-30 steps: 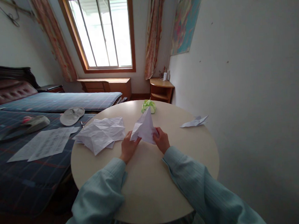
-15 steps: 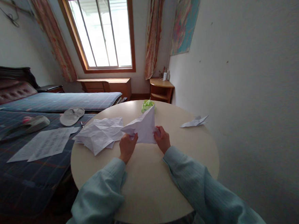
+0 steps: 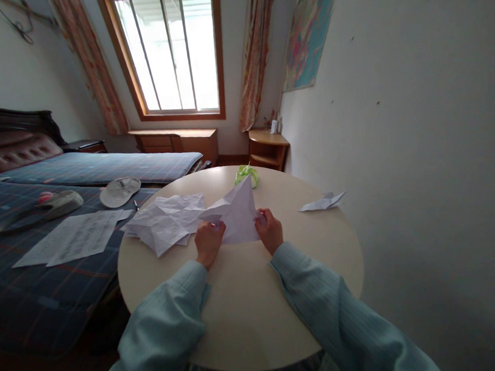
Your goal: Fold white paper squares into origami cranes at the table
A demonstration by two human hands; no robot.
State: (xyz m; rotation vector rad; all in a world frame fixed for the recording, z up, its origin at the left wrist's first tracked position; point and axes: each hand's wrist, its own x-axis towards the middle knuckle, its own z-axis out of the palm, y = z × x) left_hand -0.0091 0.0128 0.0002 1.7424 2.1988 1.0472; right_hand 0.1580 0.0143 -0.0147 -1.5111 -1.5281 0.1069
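A creased white sheet of paper (image 3: 239,217) is held up over the round table (image 3: 256,303), with its upper corner pointing up. My left hand (image 3: 209,242) is closed on its left edge, thumb on the near side. At the right edge, my right hand (image 3: 270,230) pinches the same sheet between thumb and fingers. To the left of my left hand lies a stack of crumpled, creased papers (image 3: 165,219). A folded paper piece (image 3: 323,202) rests on the table's right side.
Behind the held sheet stands a light green object (image 3: 247,175) near the table's far edge. On the bed (image 3: 35,302) at left are printed sheets (image 3: 75,237), a cap (image 3: 119,192) and a bag-like item (image 3: 58,205). A wall (image 3: 422,196) runs along the right.
The sheet has opened slightly and its lower edge sits a little lower. My left hand has shifted slightly left and down; my right hand has barely moved.
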